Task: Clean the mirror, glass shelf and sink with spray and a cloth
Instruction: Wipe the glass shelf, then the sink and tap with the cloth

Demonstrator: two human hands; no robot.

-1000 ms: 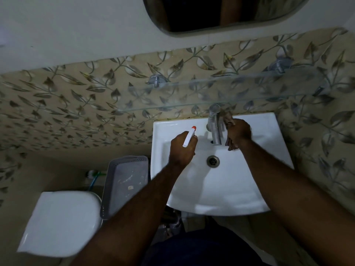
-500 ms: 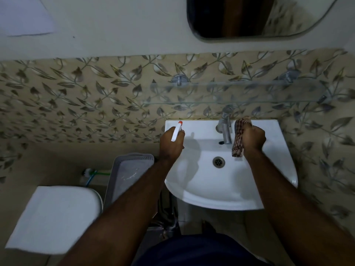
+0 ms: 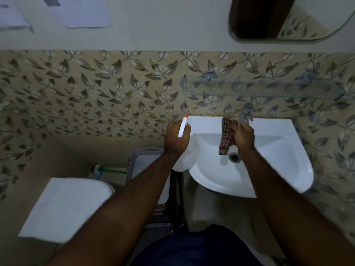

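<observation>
Two sheets of paper (image 3: 86, 12) are pinned on the wall at upper left, their print too blurred to read. The person's left hand (image 3: 175, 140) is over the left rim of the white sink (image 3: 288, 169), its fingers wrapped round a white spray bottle (image 3: 182, 129) whose red-tipped nozzle points up and toward the wall. The right hand (image 3: 243, 138) grips a bunched brown-and-red checked cloth (image 3: 226, 135), which hangs down into the basin just above the drain (image 3: 234, 156).

Half a second ago the cloth was on the right of the tap (image 3: 245, 114); it is now on the tap's left, and the right hand has crossed with it. The spray bottle stays at the sink's left back corner.

The glass shelf (image 3: 269, 89) runs along the leaf-patterned tiles above the tap, and the mirror (image 3: 269, 16) is at the top right edge. A grey plastic basket (image 3: 142, 156) and a white toilet lid (image 3: 63, 208) are to the left of the sink.
</observation>
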